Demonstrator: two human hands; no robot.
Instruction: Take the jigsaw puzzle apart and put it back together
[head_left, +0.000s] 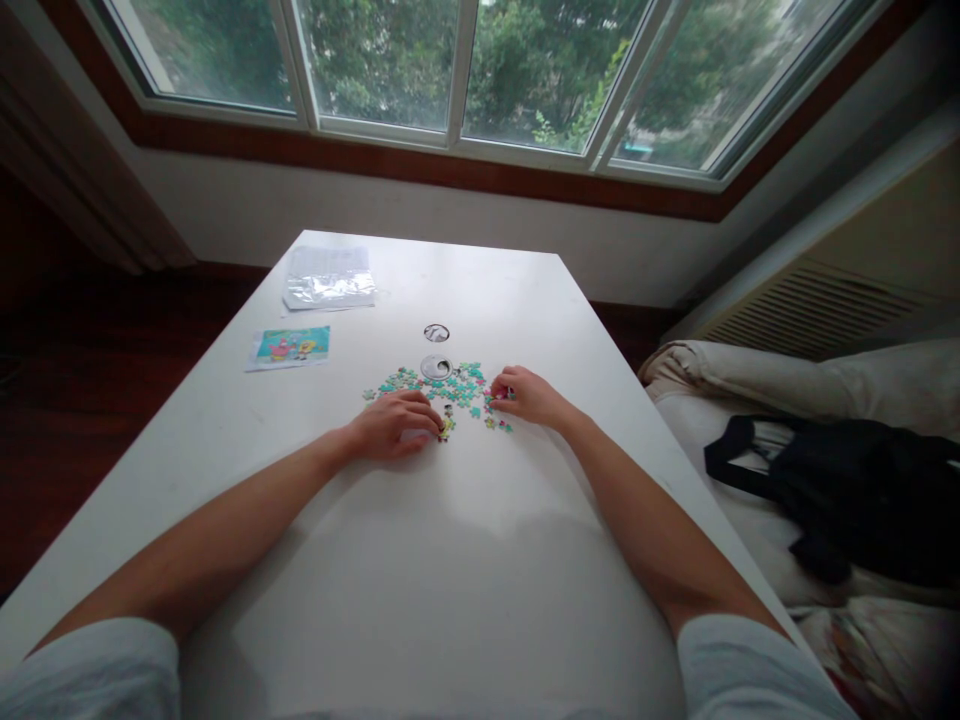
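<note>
Small jigsaw puzzle pieces (pixel 471 380), mostly teal with some pink and yellow, lie loose in a pile on the white table (pixel 450 600). At the near side of the pile, my left hand (pixel 391 424) is closed, its fingertips on yellow puzzle pieces (pixel 448 426). My right hand (pixel 531 396) is at the pile's right edge, thumb and fingers pinched around a pink puzzle piece that they partly cover. Just in front of it are a few loose yellow-green pieces (pixel 499 425).
A picture card (pixel 292 346) with cartoon figures lies to the left. Behind it is a clear plastic bag (pixel 330 278) over paper. Two round printed marks (pixel 436 333) show beyond the pile. On the right, dark cloth (pixel 862 495) lies on a pale sofa. Windows (pixel 457 70) stand beyond the table.
</note>
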